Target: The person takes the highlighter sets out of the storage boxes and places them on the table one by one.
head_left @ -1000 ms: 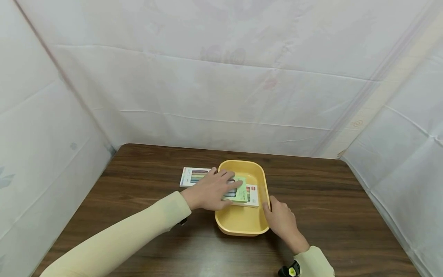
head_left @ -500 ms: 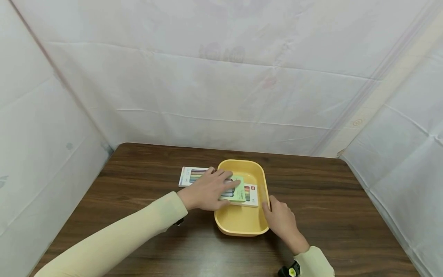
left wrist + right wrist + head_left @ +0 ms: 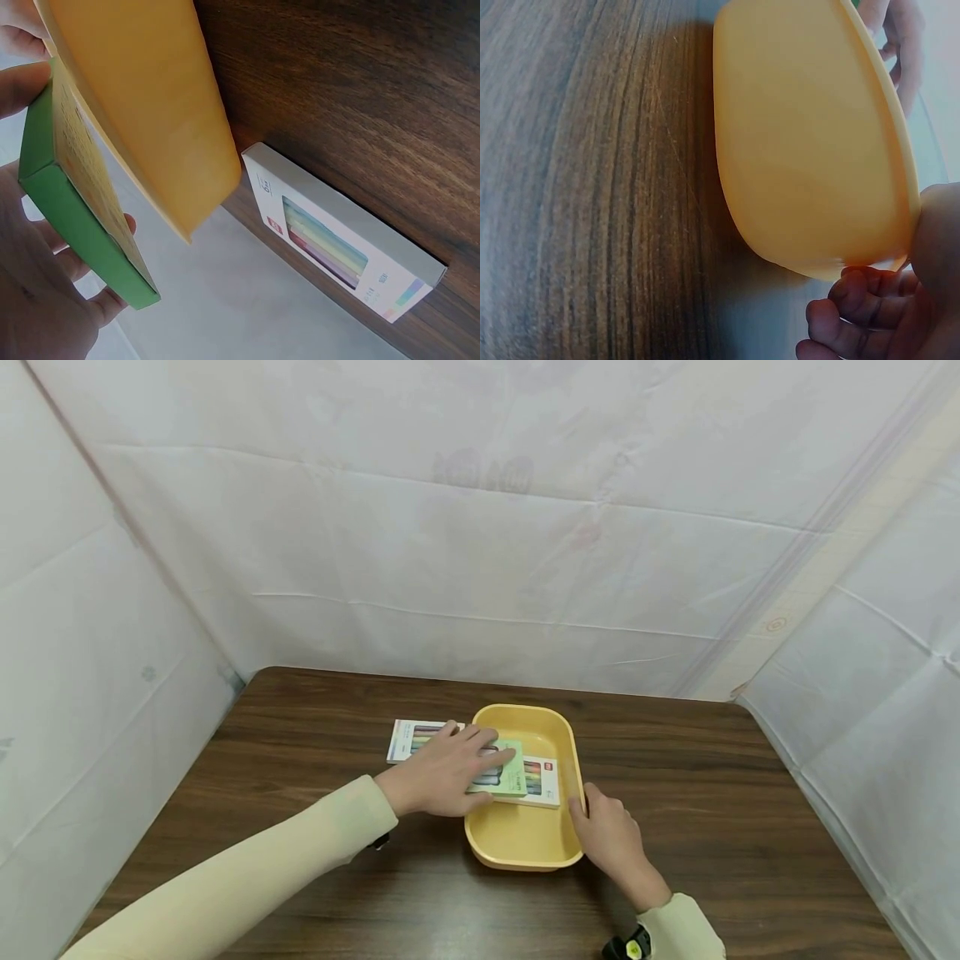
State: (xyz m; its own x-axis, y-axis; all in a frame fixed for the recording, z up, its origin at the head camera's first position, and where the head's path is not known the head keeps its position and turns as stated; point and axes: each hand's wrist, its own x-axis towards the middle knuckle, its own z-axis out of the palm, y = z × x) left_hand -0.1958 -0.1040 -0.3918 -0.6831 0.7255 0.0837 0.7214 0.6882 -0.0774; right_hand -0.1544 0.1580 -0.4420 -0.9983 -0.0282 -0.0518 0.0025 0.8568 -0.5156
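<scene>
While the green box [image 3: 513, 774] is held over the left side of the yellow basin [image 3: 521, 843], the left should be watched. There, 1 white marker box [image 3: 405, 740] is laid flat on the table [image 3: 712, 802], just beside the basin, and should not be knocked by the left hand [image 3: 442, 775]. By that hand the green box is pinched, thumb at the near side and fingers at the far side. A light grip on its edges is probably best, as thin card could be dented by a hard squeeze; the box is best held level and high enough for the left rim not to be caught. Farther right, a similar white box [image 3: 550, 783] is seen inside the basin, partly covered by the green box; it could be dragged if scraped, though whether the 2 are touching cannot be told. At the far right of the group, the basin's right rim is pinched by the right hand [image 3: 611, 833], a hold that should be made firm enough for any slide to be resisted.

The green box is placed directly beneath the left hand, its right end projecting past the fingers; how far its left end passes the rim is hidden.
</scene>
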